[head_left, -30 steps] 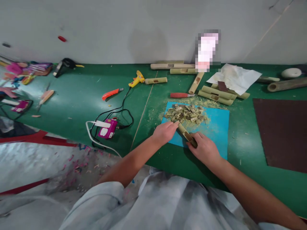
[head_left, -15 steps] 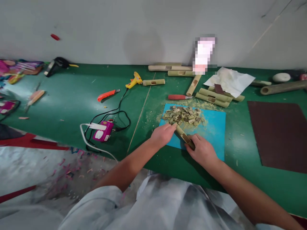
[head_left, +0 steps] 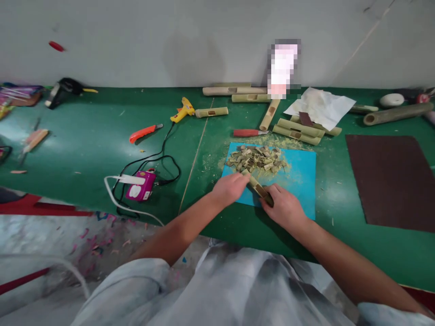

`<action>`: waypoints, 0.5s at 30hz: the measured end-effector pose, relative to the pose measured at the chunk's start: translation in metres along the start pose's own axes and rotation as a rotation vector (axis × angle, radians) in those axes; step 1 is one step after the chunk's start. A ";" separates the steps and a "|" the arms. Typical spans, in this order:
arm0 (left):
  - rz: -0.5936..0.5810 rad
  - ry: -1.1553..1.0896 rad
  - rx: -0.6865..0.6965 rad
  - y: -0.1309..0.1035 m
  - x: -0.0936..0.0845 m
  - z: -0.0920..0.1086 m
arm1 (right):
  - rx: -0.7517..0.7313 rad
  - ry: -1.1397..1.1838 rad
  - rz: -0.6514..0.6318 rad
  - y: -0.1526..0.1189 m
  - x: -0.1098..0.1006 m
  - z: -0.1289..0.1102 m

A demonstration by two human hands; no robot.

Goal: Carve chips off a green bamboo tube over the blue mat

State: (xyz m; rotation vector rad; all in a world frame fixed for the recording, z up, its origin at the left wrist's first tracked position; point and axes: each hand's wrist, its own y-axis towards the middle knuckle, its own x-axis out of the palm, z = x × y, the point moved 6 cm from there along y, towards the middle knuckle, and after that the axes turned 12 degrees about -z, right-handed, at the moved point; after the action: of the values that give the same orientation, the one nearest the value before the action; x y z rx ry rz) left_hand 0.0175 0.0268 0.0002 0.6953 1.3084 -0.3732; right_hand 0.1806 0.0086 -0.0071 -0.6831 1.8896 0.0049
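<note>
A short bamboo tube with a rectangular opening cut in its side lies slanted over a blue sheet. My left hand is closed at its far end, the fingertips pressed against the tube. Around the near end the fingers of my right hand are wrapped. Just beyond the tube a heap of bamboo chips covers the back left of the sheet. A red-handled carving knife rests behind the heap. What the left fingertips may hold besides the tube cannot be made out.
On the green table lie an orange utility knife, a yellow glue gun and a purple power box with cables. Several cut bamboo pieces, white paper and a dark brown sheet are farther right.
The camera view has shifted slightly, so the table things appear a little farther left and up. Both hands keep their grip on the bamboo tube, with hardly any visible movement.
</note>
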 end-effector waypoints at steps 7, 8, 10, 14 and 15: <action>0.049 0.033 -0.027 -0.006 -0.011 -0.019 | -0.008 0.008 -0.006 -0.003 0.001 0.001; 0.052 0.034 -0.016 -0.008 -0.012 -0.018 | -0.008 0.009 -0.006 -0.003 0.000 0.001; 0.054 0.031 0.004 -0.009 -0.011 -0.014 | -0.008 0.009 -0.006 -0.002 0.000 0.000; 0.062 0.010 -0.028 -0.005 -0.007 -0.005 | -0.006 0.007 -0.006 -0.001 -0.001 -0.001; 0.064 0.005 -0.048 -0.004 -0.007 -0.004 | -0.005 0.006 -0.006 -0.001 0.000 -0.001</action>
State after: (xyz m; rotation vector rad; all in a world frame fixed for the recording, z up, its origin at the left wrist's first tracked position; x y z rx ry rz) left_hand 0.0104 0.0255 0.0054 0.6967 1.2927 -0.2877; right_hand 0.1805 0.0076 -0.0060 -0.6932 1.8940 0.0034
